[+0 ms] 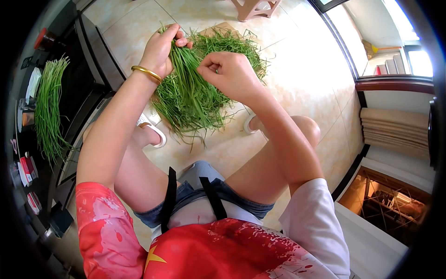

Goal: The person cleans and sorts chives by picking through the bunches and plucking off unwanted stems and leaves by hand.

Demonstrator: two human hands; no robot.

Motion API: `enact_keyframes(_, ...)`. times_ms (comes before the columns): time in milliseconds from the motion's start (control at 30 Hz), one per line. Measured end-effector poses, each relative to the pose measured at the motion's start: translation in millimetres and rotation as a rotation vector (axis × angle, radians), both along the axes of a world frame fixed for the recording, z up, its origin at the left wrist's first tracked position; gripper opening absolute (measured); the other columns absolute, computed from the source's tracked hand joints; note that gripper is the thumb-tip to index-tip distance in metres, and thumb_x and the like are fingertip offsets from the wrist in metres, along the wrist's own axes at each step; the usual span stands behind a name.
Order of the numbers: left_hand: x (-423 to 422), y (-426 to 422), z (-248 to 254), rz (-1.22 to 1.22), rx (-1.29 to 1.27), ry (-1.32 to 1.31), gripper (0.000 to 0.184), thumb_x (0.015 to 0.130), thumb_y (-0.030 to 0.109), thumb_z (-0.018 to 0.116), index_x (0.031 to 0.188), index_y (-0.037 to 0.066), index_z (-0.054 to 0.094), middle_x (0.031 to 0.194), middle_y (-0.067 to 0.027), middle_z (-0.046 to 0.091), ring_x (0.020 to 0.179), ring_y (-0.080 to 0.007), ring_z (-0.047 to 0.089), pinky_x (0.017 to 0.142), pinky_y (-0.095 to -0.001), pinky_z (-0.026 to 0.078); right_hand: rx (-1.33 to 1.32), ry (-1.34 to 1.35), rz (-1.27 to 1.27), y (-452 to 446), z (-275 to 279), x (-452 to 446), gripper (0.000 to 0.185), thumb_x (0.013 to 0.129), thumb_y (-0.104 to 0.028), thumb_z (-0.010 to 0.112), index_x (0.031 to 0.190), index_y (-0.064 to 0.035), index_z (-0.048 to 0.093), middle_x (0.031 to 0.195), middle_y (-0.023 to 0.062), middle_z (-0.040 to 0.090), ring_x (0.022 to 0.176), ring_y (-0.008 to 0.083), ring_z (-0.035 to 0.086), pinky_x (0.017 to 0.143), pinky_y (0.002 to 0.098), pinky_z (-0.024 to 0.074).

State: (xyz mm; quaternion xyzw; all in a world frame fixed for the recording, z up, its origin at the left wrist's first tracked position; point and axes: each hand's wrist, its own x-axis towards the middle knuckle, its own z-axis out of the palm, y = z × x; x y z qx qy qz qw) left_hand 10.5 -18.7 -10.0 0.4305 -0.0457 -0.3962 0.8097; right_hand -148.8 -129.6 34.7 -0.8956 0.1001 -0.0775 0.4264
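Observation:
A bunch of garlic chives [186, 65] hangs from my left hand [162, 50], whose fingers are wrapped round it near the cut ends. The long green leaves fan down toward me. My right hand [231, 76] is beside the bunch on its right, fingers curled in a pinch. Whatever those fingertips hold, if anything, is too small to make out. Beneath both hands a loose heap of chives [186, 109] spreads over the floor, with the leaves tangled in all directions. A piece of cardboard [222, 29] shows at the heap's far edge.
On the dark cabinet top at left lies another bunch of chives [50, 100], near small boxes [28, 168]. My feet in white shoes [160, 137] flank the heap on the tiled floor [302, 60]. A plastic stool [255, 8] stands at the far side.

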Motion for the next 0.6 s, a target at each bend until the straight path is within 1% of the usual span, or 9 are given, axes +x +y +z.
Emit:
enact_keyframes(133, 4, 2, -2, 0.003, 0.027, 0.074, 0.019, 0.095, 0.016, 0.050, 0.081, 0.003, 0.046, 0.070, -0.0031, 0.045, 0.061, -0.0170, 0.049, 0.071, -0.0371, 0.049, -0.020, -0.148, -0.049, 1, 5, -1, 0.015, 0.081, -0.018, 0.064, 0.082, -0.0035, 0.064, 0.069, 0.0076, 0.060, 0.058, 0.0234, 0.057, 0.058, 0.0326, 0.0468)
enact_keyframes(200, 10, 6, -6, -0.013, 0.056, 0.102, 0.021, 0.095, 0.016, 0.049, 0.079, 0.003, 0.046, 0.068, -0.0033, 0.045, 0.063, -0.0196, 0.050, 0.070, -0.0371, 0.049, 0.038, -0.387, -0.222, 1, 3, -2, 0.010, 0.080, -0.015, 0.065, 0.083, -0.0049, 0.064, 0.071, 0.0078, 0.059, 0.059, 0.0244, 0.057, 0.058, 0.0319, 0.0465)
enact_keyframes(267, 16, 10, -11, -0.070, 0.029, 0.030, 0.023, 0.097, 0.019, 0.048, 0.079, 0.005, 0.047, 0.068, -0.0012, 0.045, 0.070, -0.0213, 0.053, 0.076, -0.0373, 0.050, -0.038, -0.340, -0.273, 1, 8, -3, 0.011, 0.079, -0.014, 0.067, 0.086, -0.0062, 0.064, 0.071, 0.0075, 0.059, 0.061, 0.0243, 0.058, 0.057, 0.0324, 0.0473)
enact_keyframes(333, 13, 8, -7, -0.006, 0.001, 0.099, 0.024, 0.096, 0.018, 0.047, 0.078, 0.004, 0.046, 0.068, -0.0035, 0.046, 0.071, -0.0235, 0.054, 0.076, -0.0385, 0.051, -0.268, -0.414, -0.256, 2, 8, -5, 0.013, 0.077, -0.013, 0.067, 0.088, -0.0065, 0.065, 0.070, 0.0066, 0.057, 0.061, 0.0223, 0.059, 0.056, 0.0326, 0.0481)
enact_keyframes(400, 8, 5, -1, 0.057, -0.028, 0.167, 0.025, 0.096, 0.017, 0.047, 0.076, 0.002, 0.045, 0.068, -0.0058, 0.047, 0.073, -0.0256, 0.055, 0.076, -0.0397, 0.051, -0.238, -0.477, -0.163, 8, 7, -7, 0.011, 0.076, -0.014, 0.067, 0.085, -0.0070, 0.067, 0.069, 0.0052, 0.056, 0.062, 0.0218, 0.060, 0.055, 0.0328, 0.0486)
enact_keyframes(467, 4, 5, 5, 0.096, 0.088, 0.137, 0.026, 0.097, 0.017, 0.047, 0.077, 0.002, 0.046, 0.073, -0.0080, 0.051, 0.077, -0.0252, 0.056, 0.083, -0.0415, 0.052, -0.242, -0.438, 0.176, 13, -2, -9, 0.008, 0.076, -0.015, 0.066, 0.080, -0.0082, 0.068, 0.070, 0.0046, 0.056, 0.062, 0.0226, 0.060, 0.055, 0.0331, 0.0487)
enact_keyframes(500, 6, 6, -1, 0.094, 0.093, 0.137, 0.026, 0.097, 0.017, 0.047, 0.077, 0.002, 0.046, 0.073, -0.0080, 0.051, 0.077, -0.0252, 0.056, 0.083, -0.0415, 0.052, -0.302, -0.373, 0.122, 17, -6, -11, 0.009, 0.078, -0.017, 0.064, 0.076, -0.0088, 0.068, 0.071, 0.0044, 0.057, 0.063, 0.0237, 0.060, 0.055, 0.0334, 0.0492)
enact_keyframes(567, 16, 7, -17, 0.025, -0.059, 0.185, 0.025, 0.097, 0.018, 0.046, 0.077, 0.001, 0.047, 0.078, -0.0093, 0.054, 0.083, -0.0249, 0.058, 0.088, -0.0422, 0.052, -0.361, -0.351, 0.083, 13, -9, -9, 0.010, 0.078, -0.017, 0.063, 0.076, -0.0084, 0.068, 0.071, 0.0045, 0.058, 0.063, 0.0237, 0.060, 0.055, 0.0335, 0.0493)
enact_keyframes(600, 17, 8, -18, 0.022, -0.060, 0.187, 0.025, 0.097, 0.018, 0.046, 0.077, 0.001, 0.047, 0.078, -0.0093, 0.054, 0.083, -0.0249, 0.058, 0.088, -0.0422, 0.052, -0.423, -0.330, 0.052, 9, -10, -7, 0.011, 0.079, -0.018, 0.063, 0.076, -0.0081, 0.068, 0.072, 0.0046, 0.058, 0.063, 0.0237, 0.061, 0.055, 0.0336, 0.0494)
